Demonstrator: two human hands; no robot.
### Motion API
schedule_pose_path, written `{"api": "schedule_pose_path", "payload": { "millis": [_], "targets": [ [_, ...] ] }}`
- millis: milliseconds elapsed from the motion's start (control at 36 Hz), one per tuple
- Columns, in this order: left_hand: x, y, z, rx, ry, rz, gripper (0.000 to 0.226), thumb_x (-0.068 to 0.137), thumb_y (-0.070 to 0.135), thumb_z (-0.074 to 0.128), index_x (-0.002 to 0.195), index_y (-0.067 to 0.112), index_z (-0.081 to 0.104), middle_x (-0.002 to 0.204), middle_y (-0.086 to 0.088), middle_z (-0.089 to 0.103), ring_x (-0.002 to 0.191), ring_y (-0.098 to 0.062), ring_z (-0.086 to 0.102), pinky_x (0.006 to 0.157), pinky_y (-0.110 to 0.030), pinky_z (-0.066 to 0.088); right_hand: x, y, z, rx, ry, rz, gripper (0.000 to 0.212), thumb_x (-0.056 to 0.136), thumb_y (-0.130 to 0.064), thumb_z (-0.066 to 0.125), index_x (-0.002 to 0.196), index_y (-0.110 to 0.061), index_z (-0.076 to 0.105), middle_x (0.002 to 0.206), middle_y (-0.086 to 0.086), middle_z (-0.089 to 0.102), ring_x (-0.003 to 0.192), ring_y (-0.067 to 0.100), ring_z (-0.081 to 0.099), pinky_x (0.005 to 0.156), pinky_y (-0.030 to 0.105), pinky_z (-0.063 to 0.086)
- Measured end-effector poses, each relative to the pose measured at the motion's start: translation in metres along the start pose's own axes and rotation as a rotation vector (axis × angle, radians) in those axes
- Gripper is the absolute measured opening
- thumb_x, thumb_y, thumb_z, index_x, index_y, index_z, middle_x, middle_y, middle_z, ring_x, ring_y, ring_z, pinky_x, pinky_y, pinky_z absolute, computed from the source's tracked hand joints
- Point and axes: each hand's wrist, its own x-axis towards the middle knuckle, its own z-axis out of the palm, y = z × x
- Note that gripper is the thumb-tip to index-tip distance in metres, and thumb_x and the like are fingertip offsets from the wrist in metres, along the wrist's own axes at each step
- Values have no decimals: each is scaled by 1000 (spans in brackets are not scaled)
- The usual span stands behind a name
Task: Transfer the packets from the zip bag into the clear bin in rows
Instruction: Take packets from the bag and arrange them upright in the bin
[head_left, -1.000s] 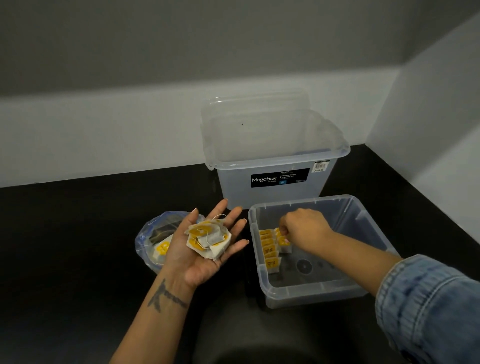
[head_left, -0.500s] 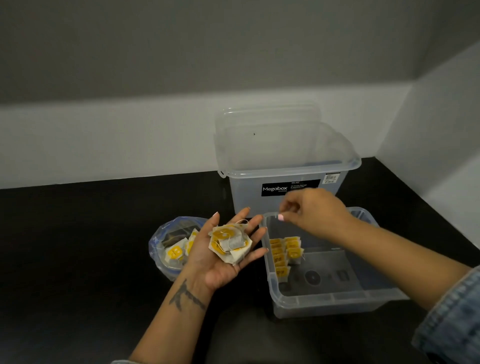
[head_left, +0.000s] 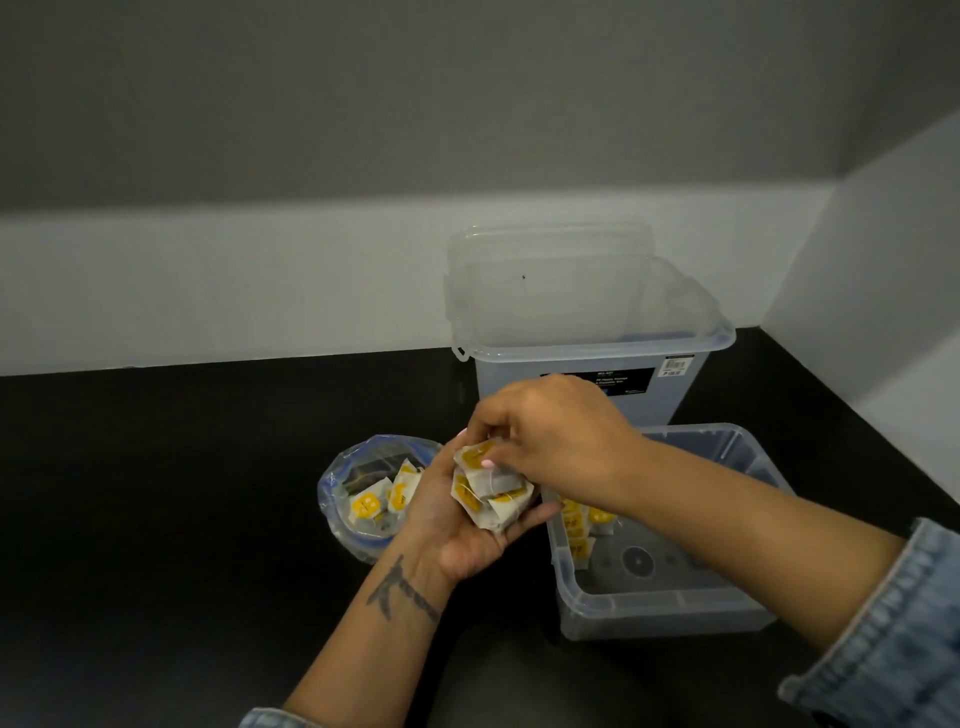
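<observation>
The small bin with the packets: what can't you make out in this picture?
Head view only:
- Rows in the small bin: partly hidden by the right hand and forearm.
- Packets in the left hand: overlapping, uncountable.
- Zip bag: contents partly behind the left hand.
- Tall bin label: blurred, partly covered.

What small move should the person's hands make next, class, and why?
Probably the right hand lifts one packet off the pile in the left hand's palm and carries it to the clear bin. Its fingertips already pinch that pile, and the rows there look short.
</observation>
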Motion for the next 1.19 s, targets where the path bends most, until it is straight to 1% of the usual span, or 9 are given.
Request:
{"api": "schedule_pose_path", "payload": {
  "millis": [56,139,333,500,611,778,944,1056,1194],
  "targets": [
    [-1,0,-1,-29,13,-1,41,83,40,52,85,6,76,96,-17,68,91,-34,64,72,-56,53,0,1,-2,24,4,38,17,87,-35,64,103,-35,68,94,-13,69,85,6,60,79,28,49],
    [-3,1,-1,-74,18,10,39,89,40,49,90,8,70,87,-15,70,77,-31,70,67,-55,54,0,4,-3,64,35,71,8,85,-34,68,93,-33,68,86,-13,69,77,3,59,77,28,52],
    [-3,2,-1,-92,-13,24,35,76,36,56,82,7,74,90,-12,72,76,-27,72,73,-54,51,1,11,-9,211,56,156,8,79,-35,73,80,-32,65,76,-17,63,63,-1,52,66,21,45],
    [-5,2,1,-90,4,42,36,79,37,55,98,9,68,90,-13,72,74,-26,72,72,-51,53,1,15,-13,331,39,177,13,79,-31,75,74,-33,62,77,-16,64,75,2,60,72,22,52],
    [-5,2,2,-93,18,54,36,89,38,49,97,8,67,85,-14,72,72,-25,71,70,-51,54,-3,19,-22,469,44,188,15,76,-26,77,71,-30,64,72,-15,64,67,-2,60,61,11,47],
    [-2,10,-6,-103,38,97,36,91,39,47,107,14,67,92,-12,72,72,-25,72,67,-52,55,-20,47,-49,711,29,246,9,76,-15,76,77,-17,68,67,-11,65,56,-7,55,47,7,40],
    [0,11,-8,-107,44,131,39,90,37,47,90,11,76,96,-9,72,72,-24,72,65,-51,56,-42,88,-41,585,-53,402,4,78,-16,76,78,-17,72,67,-8,69,56,-2,55,51,12,39],
    [2,9,-6,-96,53,132,37,91,38,46,101,14,71,97,-9,72,73,-24,72,64,-50,57,-49,110,-15,362,-153,462,7,78,-20,76,76,-24,71,74,-9,70,69,1,62,70,21,50],
    [5,6,-6,-77,65,131,36,92,39,44,108,16,67,95,-8,73,73,-23,72,62,-48,59,-56,120,23,209,-285,484,11,81,-21,73,75,-28,66,72,-14,64,73,0,60,75,22,52]
  ]
}}
